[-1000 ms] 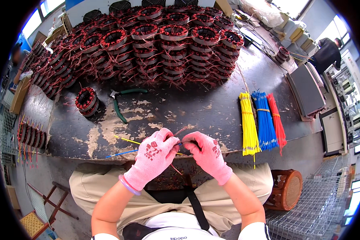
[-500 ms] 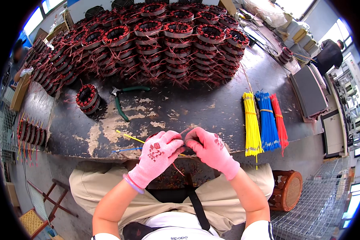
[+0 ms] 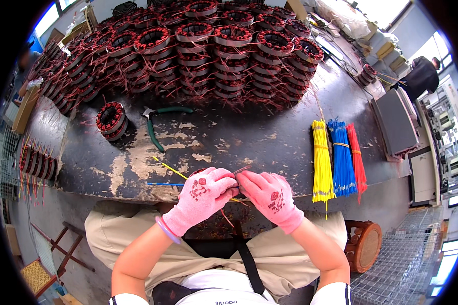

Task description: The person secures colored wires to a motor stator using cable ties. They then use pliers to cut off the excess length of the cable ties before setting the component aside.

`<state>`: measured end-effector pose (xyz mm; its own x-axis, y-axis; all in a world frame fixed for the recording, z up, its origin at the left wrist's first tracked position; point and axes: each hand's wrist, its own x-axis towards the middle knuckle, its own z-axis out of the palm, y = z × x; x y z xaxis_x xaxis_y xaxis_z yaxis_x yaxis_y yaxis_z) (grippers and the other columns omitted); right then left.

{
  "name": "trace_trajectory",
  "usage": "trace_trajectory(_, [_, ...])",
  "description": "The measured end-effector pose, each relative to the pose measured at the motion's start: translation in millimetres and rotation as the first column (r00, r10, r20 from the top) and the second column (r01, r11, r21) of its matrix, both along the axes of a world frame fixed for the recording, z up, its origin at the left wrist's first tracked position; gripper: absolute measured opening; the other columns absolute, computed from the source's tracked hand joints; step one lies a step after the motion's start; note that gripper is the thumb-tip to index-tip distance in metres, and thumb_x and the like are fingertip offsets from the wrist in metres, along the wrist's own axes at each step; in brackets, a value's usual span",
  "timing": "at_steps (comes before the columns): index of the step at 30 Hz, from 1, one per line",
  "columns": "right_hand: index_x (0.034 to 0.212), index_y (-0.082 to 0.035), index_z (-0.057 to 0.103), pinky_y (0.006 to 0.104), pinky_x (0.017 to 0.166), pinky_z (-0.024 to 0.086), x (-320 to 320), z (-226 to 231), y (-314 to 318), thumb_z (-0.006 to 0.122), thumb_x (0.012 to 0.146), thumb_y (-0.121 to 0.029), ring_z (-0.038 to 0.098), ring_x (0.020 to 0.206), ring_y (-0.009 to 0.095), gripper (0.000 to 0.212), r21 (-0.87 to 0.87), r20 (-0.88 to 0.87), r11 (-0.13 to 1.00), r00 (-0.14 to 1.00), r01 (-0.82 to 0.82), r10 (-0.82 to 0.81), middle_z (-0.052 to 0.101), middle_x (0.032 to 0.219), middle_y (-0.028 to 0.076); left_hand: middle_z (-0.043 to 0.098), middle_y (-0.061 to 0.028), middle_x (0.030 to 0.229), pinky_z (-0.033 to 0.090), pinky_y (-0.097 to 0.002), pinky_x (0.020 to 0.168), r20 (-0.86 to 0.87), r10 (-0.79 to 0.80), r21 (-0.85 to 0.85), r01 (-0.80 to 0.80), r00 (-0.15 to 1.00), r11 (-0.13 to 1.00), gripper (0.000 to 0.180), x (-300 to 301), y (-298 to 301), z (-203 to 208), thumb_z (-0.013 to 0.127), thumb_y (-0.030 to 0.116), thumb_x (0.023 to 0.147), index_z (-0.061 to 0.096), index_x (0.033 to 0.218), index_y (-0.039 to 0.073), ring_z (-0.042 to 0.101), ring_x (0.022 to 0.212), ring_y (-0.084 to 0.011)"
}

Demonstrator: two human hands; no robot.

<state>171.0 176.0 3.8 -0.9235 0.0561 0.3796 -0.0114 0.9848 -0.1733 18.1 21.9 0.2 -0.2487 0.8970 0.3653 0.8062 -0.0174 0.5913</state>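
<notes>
My left hand (image 3: 201,195), in a pink glove, is closed around a wound stator (image 3: 196,172) at the table's front edge. Only a dark red bit of its rim shows beyond the glove. From under that hand a yellow wire (image 3: 169,167) and a blue wire (image 3: 163,184) stick out to the left. My right hand (image 3: 270,198), gloved alike, is closed with its fingertips against the left ones, pinching thin dark red wires (image 3: 243,169). The exact joint between the fingertips is hidden. A reddish wire (image 3: 227,217) hangs below the hands.
Stacked stators (image 3: 193,61) fill the table's back. A single stator stack (image 3: 111,121) and green-handled cutters (image 3: 152,131) lie ahead of my hands. Yellow (image 3: 321,162), blue (image 3: 342,160) and red wire bundles (image 3: 357,160) lie right. Wired stators (image 3: 37,165) stand at the left edge.
My right hand has rolled so its back faces up, its fingers lying flatter against the left fingertips. The left hand keeps its grip. The whole view has shifted slightly.
</notes>
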Motion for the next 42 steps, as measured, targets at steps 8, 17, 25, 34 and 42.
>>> trace_trajectory(8, [0.102,-0.003,0.068,0.0369,0.071,0.051,-7,11,17,0.063,0.092,-0.018,0.066,0.081,0.029,0.018,-0.887,0.448,0.237,0.865,0.397,0.226,0.068,0.088,0.011,0.069,-0.0033,0.100,0.054,-0.0386,0.077,0.011,-0.035,0.033,0.034,0.999,0.999,0.016,-2,1,-2,0.075,0.011,0.078,0.070,0.093,0.009,0.066,0.087,-0.0264])
trace_trajectory(17, [0.097,-0.008,0.068,0.0402,0.071,0.053,-2,2,11,0.074,0.086,-0.020,0.066,0.079,0.029,0.017,-0.307,-0.015,0.946,0.994,-0.106,0.107,0.067,0.085,0.009,0.069,-0.0030,0.100,0.054,-0.0381,0.076,0.025,-0.039,-0.004,0.039,0.999,0.999,0.014,-2,3,1,0.075,0.014,0.080,0.070,0.092,0.009,0.065,0.085,-0.0262])
trace_trajectory(25, [0.102,-0.008,0.069,0.0372,0.066,0.053,4,20,-4,0.077,0.086,-0.031,0.066,0.070,0.024,0.030,-0.546,0.175,0.797,0.966,0.258,-0.193,0.069,0.088,0.007,0.070,-0.0035,0.100,0.054,-0.0389,0.079,0.048,-0.035,0.010,0.035,0.998,0.999,0.014,-3,2,0,0.075,0.014,0.080,0.071,0.092,0.009,0.067,0.088,-0.0266])
trace_trajectory(34, [0.100,-0.003,0.067,0.0256,0.065,0.047,1,10,3,0.050,0.103,-0.024,0.053,0.072,0.005,0.027,-0.862,0.487,-0.052,0.851,0.505,0.198,0.066,0.086,0.000,0.070,-0.0025,0.102,0.054,-0.0380,0.078,0.048,-0.068,-0.006,0.069,0.996,0.998,0.013,-2,1,1,0.074,0.013,0.081,0.070,0.093,0.009,0.066,0.087,-0.0259])
trace_trajectory(42, [0.101,-0.005,0.066,0.0358,0.072,0.052,3,21,2,0.062,0.095,-0.017,0.065,0.079,0.030,0.014,-0.221,0.091,0.974,0.994,-0.038,0.060,0.069,0.088,0.009,0.070,-0.0034,0.102,0.054,-0.0386,0.078,0.050,-0.059,-0.013,0.059,0.997,0.998,0.015,-2,2,-1,0.075,0.012,0.079,0.070,0.093,0.008,0.066,0.086,-0.0267])
